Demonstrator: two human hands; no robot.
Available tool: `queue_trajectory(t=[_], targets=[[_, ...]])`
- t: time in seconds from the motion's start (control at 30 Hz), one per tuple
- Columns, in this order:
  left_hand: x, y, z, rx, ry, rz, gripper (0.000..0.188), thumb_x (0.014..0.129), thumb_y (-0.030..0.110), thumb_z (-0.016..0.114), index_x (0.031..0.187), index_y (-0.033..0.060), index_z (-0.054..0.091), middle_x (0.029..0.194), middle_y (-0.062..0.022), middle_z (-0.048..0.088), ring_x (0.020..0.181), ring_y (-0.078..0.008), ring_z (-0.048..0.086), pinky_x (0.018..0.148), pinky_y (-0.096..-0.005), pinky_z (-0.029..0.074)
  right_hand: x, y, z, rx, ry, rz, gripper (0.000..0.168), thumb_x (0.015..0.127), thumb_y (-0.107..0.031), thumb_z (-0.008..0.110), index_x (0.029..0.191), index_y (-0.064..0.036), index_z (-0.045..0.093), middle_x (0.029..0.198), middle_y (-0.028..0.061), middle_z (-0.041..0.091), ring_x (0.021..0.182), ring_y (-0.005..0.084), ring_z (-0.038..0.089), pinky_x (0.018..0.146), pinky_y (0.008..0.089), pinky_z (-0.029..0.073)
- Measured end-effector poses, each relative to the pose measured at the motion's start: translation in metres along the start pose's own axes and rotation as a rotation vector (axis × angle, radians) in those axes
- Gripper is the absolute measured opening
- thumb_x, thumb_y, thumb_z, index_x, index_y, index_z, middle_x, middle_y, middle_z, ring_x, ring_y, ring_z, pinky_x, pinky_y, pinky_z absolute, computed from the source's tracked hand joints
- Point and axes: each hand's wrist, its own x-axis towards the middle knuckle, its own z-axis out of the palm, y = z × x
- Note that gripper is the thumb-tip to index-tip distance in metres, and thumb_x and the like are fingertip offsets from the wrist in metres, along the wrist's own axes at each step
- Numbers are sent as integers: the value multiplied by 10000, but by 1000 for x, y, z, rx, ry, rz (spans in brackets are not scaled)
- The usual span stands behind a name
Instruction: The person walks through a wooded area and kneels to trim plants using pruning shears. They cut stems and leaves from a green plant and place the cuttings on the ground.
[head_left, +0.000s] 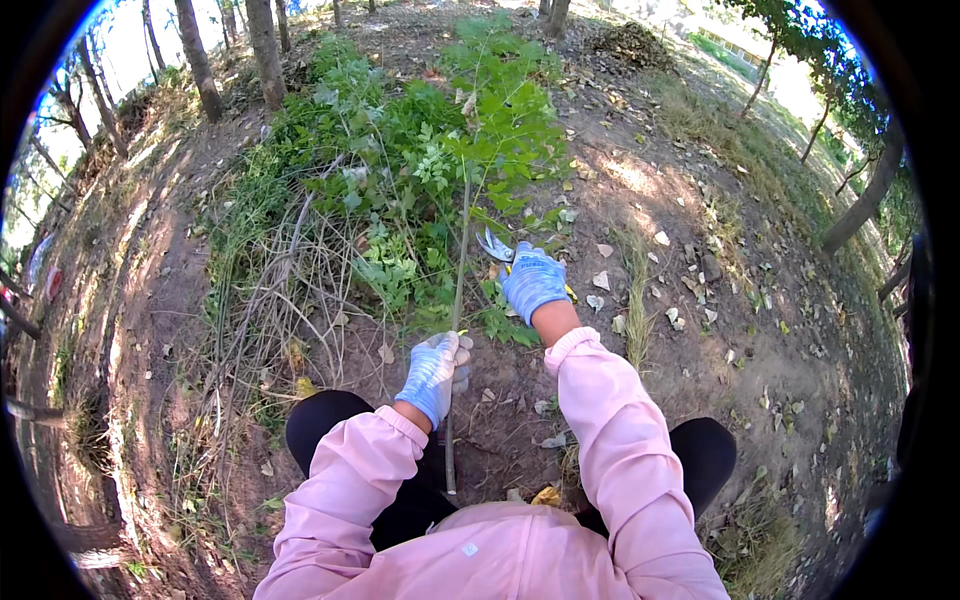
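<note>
My left hand (437, 375), in a blue-and-white work glove, grips a long leafy branch (461, 255) around its bare lower stem. The cut end of that stem points down toward my body, between my knees. Green leaves spread from the branch's far end. In my right hand (534, 279), also gloved, is a pair of pruning shears (496, 246) with yellow on the handles. Their blades are parted and lie just right of the stem, apart from it. My fingers hide most of the handles.
A heap of cut leafy branches (375, 165) lies ahead, with bare twigs (277, 292) trailing to its left. Dry leaves (601, 280) and grass tufts (639, 307) dot the dirt ground. Several tree trunks (264, 52) stand beyond the heap, and a curved trunk (862, 202) rises at right.
</note>
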Motion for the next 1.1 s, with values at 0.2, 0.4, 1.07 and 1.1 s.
queue_trajectory(t=[0.2,0.4,1.07,1.1], targets=[[-1,-8,2,11,-14,-13,251,966,277,465,903,41,525,554,72,357,391,-40,240,369,-222,192,24,-8,6,19,-36,-11,383,834,-349,580,1061,-41,561,995,180,640,938,337,627,807,456,482],[-1,-9,0,-12,20,-34,242,971,260,443,898,43,521,551,71,360,388,-43,254,360,-224,197,45,-5,31,91,-201,-66,381,869,-354,538,1030,-9,548,993,220,633,933,372,621,778,462,493],[-3,19,-17,-99,-146,37,235,963,258,463,931,32,522,581,64,350,417,-38,242,384,-202,205,-267,29,20,2260,-1339,751,260,904,-234,517,1016,-1,544,879,85,588,830,268,590,824,441,463],[-5,23,-15,-87,-159,34,235,963,253,461,932,28,520,580,62,352,417,-39,243,383,-204,205,-262,31,20,2195,-1379,695,279,884,-263,540,1020,-20,552,868,86,605,849,205,602,745,353,464]])
